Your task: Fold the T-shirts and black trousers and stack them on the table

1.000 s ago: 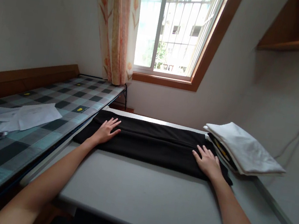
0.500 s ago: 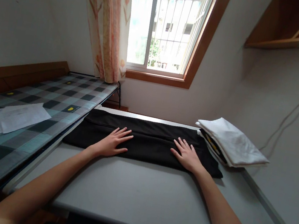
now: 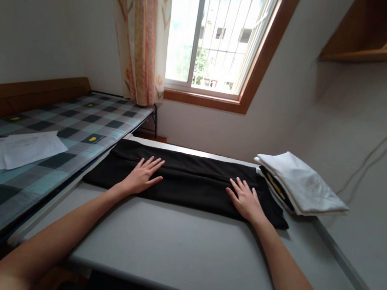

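A folded black garment (image 3: pixel 189 189) lies lengthwise across the far part of the white table (image 3: pixel 175 251); what kind of garment it is I cannot tell. A seam or fold line runs along its length. My left hand (image 3: pixel 142 176) rests flat on its left half, fingers spread. On the right half lies my right hand (image 3: pixel 245 200), palm down with the fingers apart. Neither hand grips the cloth. Just right of the garment sits a stack of folded clothes (image 3: pixel 300 185), white on top with a dark layer beneath, touching or nearly touching the black cloth's right end.
To the left stands a bed with a checked mattress (image 3: pixel 108 123), with papers (image 3: pixel 29 149) lying on it. A flowered curtain (image 3: pixel 145 33) hangs by the barred window (image 3: pixel 222 36). A wooden shelf (image 3: pixel 382 58) juts from the right wall, near a cable (image 3: pixel 373 155).
My left hand has slid a little to the left over the black garment. My right hand has shifted slightly right. Both stay flat, and the garment looks the same.
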A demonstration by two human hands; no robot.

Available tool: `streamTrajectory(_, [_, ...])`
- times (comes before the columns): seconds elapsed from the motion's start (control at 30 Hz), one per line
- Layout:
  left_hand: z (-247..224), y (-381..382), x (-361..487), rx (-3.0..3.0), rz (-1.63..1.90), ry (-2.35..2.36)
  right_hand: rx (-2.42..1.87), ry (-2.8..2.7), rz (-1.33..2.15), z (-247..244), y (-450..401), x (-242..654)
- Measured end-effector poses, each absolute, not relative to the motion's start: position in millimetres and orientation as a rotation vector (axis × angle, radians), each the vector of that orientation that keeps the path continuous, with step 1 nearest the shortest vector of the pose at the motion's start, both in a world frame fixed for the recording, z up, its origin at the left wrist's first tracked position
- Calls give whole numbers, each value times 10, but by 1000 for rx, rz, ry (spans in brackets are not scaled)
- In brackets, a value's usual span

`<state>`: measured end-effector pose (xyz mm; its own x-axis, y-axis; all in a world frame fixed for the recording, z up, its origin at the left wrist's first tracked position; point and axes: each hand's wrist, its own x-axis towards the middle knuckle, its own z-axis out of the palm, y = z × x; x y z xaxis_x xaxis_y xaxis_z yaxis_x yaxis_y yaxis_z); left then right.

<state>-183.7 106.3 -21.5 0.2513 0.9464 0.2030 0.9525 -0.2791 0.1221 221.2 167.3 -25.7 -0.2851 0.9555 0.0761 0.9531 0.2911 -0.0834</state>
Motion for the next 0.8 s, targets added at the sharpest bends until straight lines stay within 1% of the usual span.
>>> streamTrajectory(0.13, [-267, 1144, -2104, -2322, -222, -2106, -1860, -2423, 48, -281, 1705, 2251])
streamTrajectory(0.33, [-274, 1137, -2110, -2281, -231, -2162, -1976, -2367, 59, -306, 1749, 2301])
streamTrajectory(0.57, [-272, 1198, -2397, -2040, -157, -2421, -2013, -2320, 49, -330, 1777, 2361])
streamTrajectory(0.67, [-256, 1200, -2578, -1878, -204, -2470, -2004, -2322, 28, -332, 1777, 2361])
streamTrajectory(0.8, [-179, 1154, -2798, -1509, -414, -2531, -1996, -2319, -6, -330, 1768, 2351])
